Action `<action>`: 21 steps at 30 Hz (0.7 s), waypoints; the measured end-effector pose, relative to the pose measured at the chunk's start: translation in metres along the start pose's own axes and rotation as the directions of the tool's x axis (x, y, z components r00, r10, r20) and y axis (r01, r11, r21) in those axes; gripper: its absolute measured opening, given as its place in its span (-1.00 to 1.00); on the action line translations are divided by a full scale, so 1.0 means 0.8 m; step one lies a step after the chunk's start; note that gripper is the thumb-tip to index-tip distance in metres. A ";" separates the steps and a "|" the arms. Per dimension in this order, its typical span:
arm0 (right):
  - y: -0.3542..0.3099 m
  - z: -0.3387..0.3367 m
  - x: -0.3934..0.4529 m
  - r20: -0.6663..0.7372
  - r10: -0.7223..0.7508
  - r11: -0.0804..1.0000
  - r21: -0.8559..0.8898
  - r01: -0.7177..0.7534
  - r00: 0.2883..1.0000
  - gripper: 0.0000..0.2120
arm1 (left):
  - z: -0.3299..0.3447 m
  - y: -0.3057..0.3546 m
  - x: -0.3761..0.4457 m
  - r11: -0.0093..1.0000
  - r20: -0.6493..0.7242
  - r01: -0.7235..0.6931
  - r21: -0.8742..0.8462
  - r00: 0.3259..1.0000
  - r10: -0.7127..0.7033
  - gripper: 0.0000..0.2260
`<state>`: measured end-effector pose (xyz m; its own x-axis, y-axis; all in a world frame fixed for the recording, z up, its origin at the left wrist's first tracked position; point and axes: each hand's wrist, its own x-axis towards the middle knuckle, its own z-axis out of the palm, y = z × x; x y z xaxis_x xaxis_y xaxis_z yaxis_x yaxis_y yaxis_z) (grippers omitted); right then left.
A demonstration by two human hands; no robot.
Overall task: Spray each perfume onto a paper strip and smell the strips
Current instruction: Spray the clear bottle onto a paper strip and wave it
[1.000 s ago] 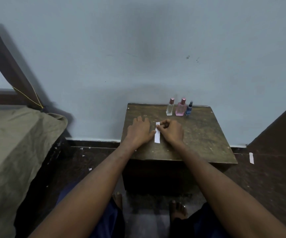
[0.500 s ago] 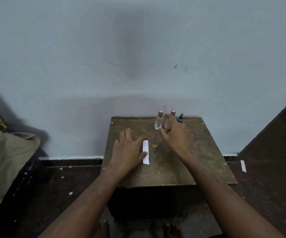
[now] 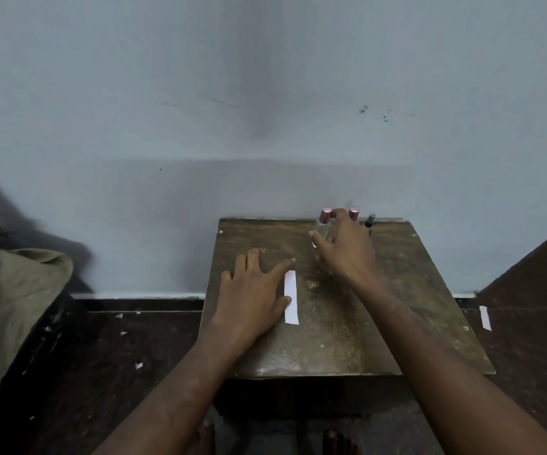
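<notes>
Left hand [image 3: 252,290] flat on the desk [image 3: 397,307], palm down, fingers spread, grip apart and holding nothing; thumb tip touching the left edge of the paper strip [image 3: 291,297]. Strip lying at 3 o'clock of that hand: white, thin, a long narrow rectangle set lengthwise toward the wall. Right hand [image 3: 344,247] reaching toward 12 o'clock, at the row of bottles along the desk's far edge, fingers half curled around the clear bottle [image 3: 321,228] but not seen clamped on it; cannot tell whether touching, since blurred. Clear bottle: upright, square-sided glass with a rosy metallic cap; contents not discernible. At 3 o'clock of it, a second pink-capped bottle [image 3: 354,213], body hidden behind the fingers. Further at 3 o'clock, a slim dark bottle [image 3: 369,221] with a black sprayer top. Desk top: worn, dull brown wood, scuffed and speckled. Another white paper slip [image 3: 484,318] on the dark floor [image 3: 118,356] at 3 o'clock of the desk.
</notes>
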<state>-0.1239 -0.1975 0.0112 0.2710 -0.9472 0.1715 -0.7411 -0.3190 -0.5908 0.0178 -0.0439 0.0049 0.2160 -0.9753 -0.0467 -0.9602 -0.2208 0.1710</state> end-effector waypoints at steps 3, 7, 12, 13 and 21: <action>0.002 0.005 0.003 0.010 0.025 0.999 0.040 -0.025 1.000 -0.64 | 0.003 -0.001 -0.001 0.999 0.023 0.020 0.027 1.000 -0.020 -0.46; 0.000 0.003 0.000 0.039 0.009 0.998 0.068 -0.011 0.999 -0.70 | 0.000 -0.001 -0.003 0.997 0.043 0.027 0.070 0.999 -0.030 -0.45; 0.004 -0.002 -0.021 0.077 -0.097 0.995 0.006 0.097 0.992 -0.81 | -0.003 -0.002 -0.004 0.997 0.102 0.043 0.059 0.994 -0.049 -0.42; 0.007 -0.002 -0.027 0.078 -0.121 0.992 -0.020 0.123 0.990 -0.80 | -0.003 -0.001 -0.004 0.998 0.099 0.045 0.043 0.994 -0.049 -0.40; 0.013 -0.035 -0.075 0.081 -0.183 0.983 0.014 0.183 0.980 -0.69 | -0.002 0.019 0.014 0.867 -0.234 -0.194 -0.459 0.968 0.093 -0.27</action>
<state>-0.1654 -0.1447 0.0170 0.4510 -0.8668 0.2127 -0.6701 -0.4863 -0.5608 0.0056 -0.0582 0.0083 0.1612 -0.9663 0.2008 -0.7928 -0.0056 0.6094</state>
